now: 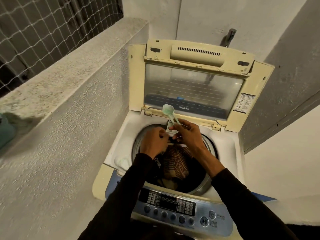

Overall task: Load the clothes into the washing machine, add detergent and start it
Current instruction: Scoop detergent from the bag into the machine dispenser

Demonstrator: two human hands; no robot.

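1. The right hand [187, 134] pinches the handle of a pale green plastic measuring scoop [167, 109] between curled fingers and thumb, bowl raised and tilted toward the lid hinge; what the bowl holds cannot be told.
2. The left hand [154, 142] is curled at the rear rim of the tub, fingers closed on what looks like the edge of a small white plastic detergent drawer [170, 126]; the exact hold is blurred.
3. Beneath both hands, checked brown-and-cream cloth and darker clothes [174, 163] lie in the steel drum, so loading appears done.
4. Detergent seems the step in hand; shutting the lid and starting remain.
5. The yellowed cream washing machine [228, 153] is smooth moulded plastic, its clear ribbed lid [192, 87] standing upright.
6. The blue-grey control panel [174, 205] carries round buttons, with the start/pause button [204, 221] untouched.
7. Rough stippled plaster wall [60, 135] flanks the left.
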